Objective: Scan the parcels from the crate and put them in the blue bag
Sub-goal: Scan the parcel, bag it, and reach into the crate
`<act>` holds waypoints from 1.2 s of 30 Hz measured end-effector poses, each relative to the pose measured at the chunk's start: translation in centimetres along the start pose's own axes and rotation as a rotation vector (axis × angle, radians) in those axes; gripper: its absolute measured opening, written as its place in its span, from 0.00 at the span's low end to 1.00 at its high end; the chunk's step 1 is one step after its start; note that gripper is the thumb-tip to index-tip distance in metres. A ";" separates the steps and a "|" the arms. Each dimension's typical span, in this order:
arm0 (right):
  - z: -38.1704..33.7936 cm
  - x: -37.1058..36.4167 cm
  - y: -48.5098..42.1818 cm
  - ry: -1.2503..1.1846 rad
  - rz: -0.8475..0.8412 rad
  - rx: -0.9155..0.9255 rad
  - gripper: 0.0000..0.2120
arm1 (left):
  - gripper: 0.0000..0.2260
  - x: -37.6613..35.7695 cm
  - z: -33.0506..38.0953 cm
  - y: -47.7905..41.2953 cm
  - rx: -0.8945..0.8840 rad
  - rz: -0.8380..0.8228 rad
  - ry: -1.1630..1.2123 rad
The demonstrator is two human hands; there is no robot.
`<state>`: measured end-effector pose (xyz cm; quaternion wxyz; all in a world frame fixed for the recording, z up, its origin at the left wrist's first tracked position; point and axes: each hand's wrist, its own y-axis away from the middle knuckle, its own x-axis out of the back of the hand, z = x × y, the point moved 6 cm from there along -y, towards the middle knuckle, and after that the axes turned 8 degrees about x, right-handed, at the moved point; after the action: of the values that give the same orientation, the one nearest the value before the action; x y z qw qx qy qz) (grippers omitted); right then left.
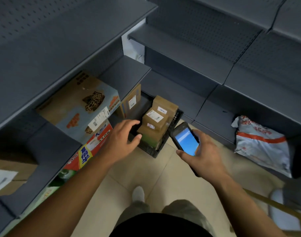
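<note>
Tiled floor [146,170] under black crate [147,148] of cardboard parcels [155,117]. Left hand [122,139] spread, holding nothing, over crate's rim; right hand [204,155] clamped round handheld scanner [185,140] beside crate.

Head view, steeply downward, near floor [146,171]

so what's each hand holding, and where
Right hand grips the black handheld scanner with the blue screen around its lower half. Left hand holds nothing, open above the black plastic crate.
</note>
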<state>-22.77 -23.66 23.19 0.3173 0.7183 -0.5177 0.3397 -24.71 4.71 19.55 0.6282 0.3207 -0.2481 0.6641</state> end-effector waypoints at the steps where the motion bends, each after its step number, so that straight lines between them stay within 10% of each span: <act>1: 0.2 -0.1 -0.9 0.003 -0.010 0.002 0.40 | 0.23 -0.2 -0.3 -1.2 0.002 -0.013 -0.006; 19: 16.1 -5.4 -20.7 -0.128 -0.269 0.042 0.39 | 0.16 -13.6 -2.6 -17.0 0.158 -0.045 -0.164; 36: 27.6 -24.9 -31.0 -0.113 -0.330 0.028 0.43 | 0.20 -36.7 -24.0 -27.6 0.086 -0.395 -0.404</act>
<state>5.52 -24.66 -16.04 0.3289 0.8158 -0.4050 0.2494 0.18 -0.08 -25.70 0.6691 0.5152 -0.2724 0.4612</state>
